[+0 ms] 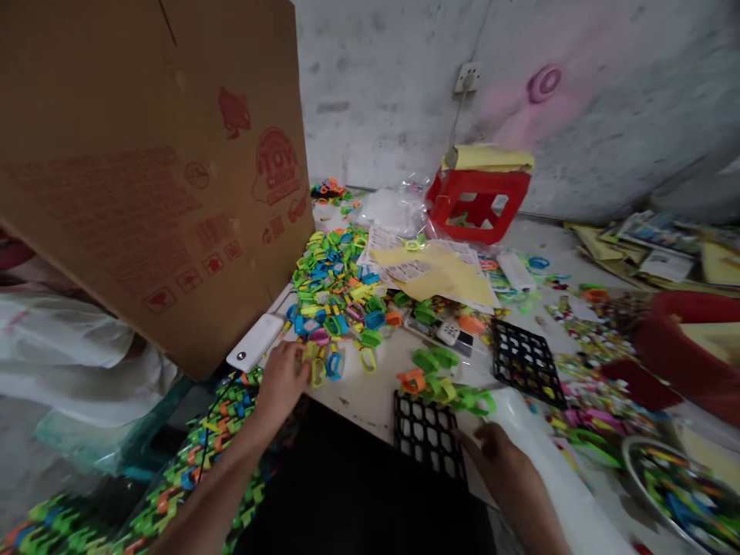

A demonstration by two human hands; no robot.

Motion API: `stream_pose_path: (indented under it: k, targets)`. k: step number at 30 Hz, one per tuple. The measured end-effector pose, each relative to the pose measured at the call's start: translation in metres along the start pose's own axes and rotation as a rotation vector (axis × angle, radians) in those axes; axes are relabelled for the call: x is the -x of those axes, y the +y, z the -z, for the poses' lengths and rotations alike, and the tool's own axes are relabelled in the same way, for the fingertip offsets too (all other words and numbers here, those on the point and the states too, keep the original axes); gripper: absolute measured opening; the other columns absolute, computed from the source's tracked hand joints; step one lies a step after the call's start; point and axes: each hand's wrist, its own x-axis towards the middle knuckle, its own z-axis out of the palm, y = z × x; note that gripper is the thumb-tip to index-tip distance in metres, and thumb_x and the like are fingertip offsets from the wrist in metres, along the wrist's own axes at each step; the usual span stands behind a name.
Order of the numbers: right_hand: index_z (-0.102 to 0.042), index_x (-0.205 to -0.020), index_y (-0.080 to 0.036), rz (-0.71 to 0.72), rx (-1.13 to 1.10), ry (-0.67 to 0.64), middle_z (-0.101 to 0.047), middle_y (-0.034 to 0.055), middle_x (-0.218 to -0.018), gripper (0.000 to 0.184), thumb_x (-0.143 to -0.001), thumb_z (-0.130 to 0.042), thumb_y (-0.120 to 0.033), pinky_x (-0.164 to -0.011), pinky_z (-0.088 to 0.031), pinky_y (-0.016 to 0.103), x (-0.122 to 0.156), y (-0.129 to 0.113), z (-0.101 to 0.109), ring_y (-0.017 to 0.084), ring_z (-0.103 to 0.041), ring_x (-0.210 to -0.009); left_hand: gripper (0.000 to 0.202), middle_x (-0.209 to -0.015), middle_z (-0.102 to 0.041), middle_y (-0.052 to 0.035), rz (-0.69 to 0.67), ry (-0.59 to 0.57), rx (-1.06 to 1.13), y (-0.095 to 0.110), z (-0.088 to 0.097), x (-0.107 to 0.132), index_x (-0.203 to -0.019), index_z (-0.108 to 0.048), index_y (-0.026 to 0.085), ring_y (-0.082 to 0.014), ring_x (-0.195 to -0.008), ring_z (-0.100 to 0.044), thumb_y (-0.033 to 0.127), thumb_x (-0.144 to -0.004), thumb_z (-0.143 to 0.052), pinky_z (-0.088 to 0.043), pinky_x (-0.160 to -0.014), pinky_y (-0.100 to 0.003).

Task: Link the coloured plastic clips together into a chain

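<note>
My left hand (pixel 283 383) is at the table's near edge, its bent fingers closed at a yellow toy watch (pixel 317 368); the fingertips are partly hidden. Beside that stands a blue toy watch (pixel 334 364), in front of a heap of colourful toy watches (pixel 335 266). My right hand (pixel 512 470) pinches the right side of a black grid tray (pixel 426 435) that lies at the table edge. Just behind this tray are several green toy watches (pixel 435 359) and an orange toy watch (pixel 411 381). A second black grid tray (pixel 529 361) lies farther right.
A large cardboard box (pixel 156 154) rises at the left, with a white power bank-like object (pixel 255 341) beside it. Paper sheets (pixel 439 271) and a red stool (pixel 479 204) are behind. At right are a bowl of small parts (pixel 630 462) and a spinning pink fan (pixel 544 83).
</note>
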Motion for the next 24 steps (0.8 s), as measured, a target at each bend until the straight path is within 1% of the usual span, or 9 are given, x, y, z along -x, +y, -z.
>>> stream_pose_path:
  k: [2, 3, 5, 8, 11, 14, 17, 20, 24]
  targets:
    - [-0.052, -0.068, -0.028, 0.039, -0.025, -0.04, -0.059, 0.0008, -0.051, 0.036, -0.084, -0.043, -0.059, -0.049, -0.042, 0.031, 0.028, -0.019, -0.009, 0.023, -0.06, -0.049, 0.024, -0.09, -0.064, -0.0085, 0.127, -0.093, -0.048, -0.022, 0.01, 0.001, -0.096, -0.065, 0.017, -0.0235, -0.084, -0.06, 0.035, -0.085, -0.054, -0.045, -0.081, -0.036]
    - [-0.054, -0.069, -0.028, 0.122, -0.069, -0.086, -0.062, 0.0018, -0.055, 0.036, -0.086, -0.042, -0.056, -0.051, -0.045, 0.031, 0.04, -0.037, -0.016, 0.022, -0.061, -0.052, 0.025, -0.09, -0.065, -0.008, 0.172, -0.151, -0.037, -0.029, 0.01, 0.002, -0.095, -0.066, 0.017, -0.0226, -0.083, -0.061, 0.037, -0.083, -0.056, -0.045, -0.079, -0.034]
    - [-0.063, -0.087, -0.027, 0.383, -0.149, -0.198, -0.07, 0.0055, -0.083, 0.027, -0.091, -0.042, -0.043, -0.067, -0.051, 0.031, 0.054, -0.084, -0.032, 0.022, -0.066, -0.074, 0.025, -0.091, -0.067, -0.0077, 0.223, -0.231, 0.009, -0.034, 0.002, 0.006, -0.092, -0.067, 0.018, -0.0221, -0.083, -0.062, 0.038, -0.08, -0.06, -0.044, -0.077, -0.031]
    - [-0.058, -0.123, -0.025, 0.675, -0.053, -0.223, -0.061, 0.0094, -0.124, 0.038, -0.09, -0.041, -0.019, -0.089, -0.048, 0.037, 0.042, -0.158, -0.054, 0.025, -0.058, -0.109, 0.023, -0.087, -0.069, -0.0074, 0.256, -0.241, 0.057, -0.028, -0.015, 0.007, -0.089, -0.068, 0.018, -0.0228, -0.081, -0.063, 0.036, -0.076, -0.063, -0.043, -0.073, -0.03]
    - [-0.048, -0.136, -0.023, 0.74, 0.175, -0.235, -0.046, 0.0112, -0.143, 0.049, -0.089, -0.042, -0.013, -0.098, -0.042, 0.046, 0.009, -0.205, -0.071, 0.03, -0.048, -0.123, 0.018, -0.081, -0.07, -0.0055, 0.247, -0.248, 0.115, -0.022, -0.019, 0.006, -0.084, -0.067, 0.018, -0.0217, -0.078, -0.064, 0.033, -0.077, -0.06, -0.043, -0.072, -0.029]
    - [-0.05, -0.134, -0.019, 0.656, 0.333, -0.317, -0.054, 0.0143, -0.133, 0.049, -0.088, -0.04, -0.007, -0.097, -0.043, 0.047, -0.01, -0.213, -0.079, 0.03, -0.052, -0.118, 0.021, -0.078, -0.07, -0.0047, 0.245, -0.24, 0.195, -0.023, -0.013, 0.009, -0.081, -0.065, 0.017, -0.0207, -0.075, -0.064, 0.037, -0.078, -0.058, -0.045, -0.071, -0.029]
    - [-0.053, -0.131, -0.018, 0.66, 0.324, -0.346, -0.062, 0.0123, -0.121, 0.048, -0.086, -0.041, -0.004, -0.091, -0.047, 0.037, -0.005, -0.2, -0.075, 0.026, -0.056, -0.111, 0.034, -0.073, -0.067, -0.0038, 0.283, -0.267, 0.373, -0.021, -0.007, 0.023, -0.082, -0.061, 0.016, -0.0186, -0.065, -0.062, 0.049, -0.08, -0.055, -0.046, -0.062, -0.028]
    - [-0.058, -0.123, -0.02, 0.626, 0.154, -0.308, -0.065, 0.0093, -0.116, 0.037, -0.088, -0.048, -0.013, -0.091, -0.048, 0.033, 0.013, -0.183, -0.064, 0.024, -0.058, -0.106, 0.047, -0.08, -0.069, -0.0047, 0.338, -0.369, 0.711, -0.011, -0.014, 0.041, -0.093, -0.059, 0.016, -0.0175, -0.064, -0.062, 0.059, -0.076, -0.06, -0.046, -0.058, -0.027]
    - [-0.062, -0.113, -0.02, 0.48, -0.137, -0.255, -0.066, 0.0083, -0.112, 0.027, -0.088, -0.053, -0.02, -0.092, -0.048, 0.033, 0.034, -0.166, -0.055, 0.023, -0.062, -0.101, 0.054, -0.09, -0.071, -0.0067, 0.326, -0.355, 0.869, 0.001, -0.033, 0.046, -0.1, -0.059, 0.016, -0.0216, -0.083, -0.066, 0.062, -0.071, -0.066, -0.051, -0.076, -0.032]
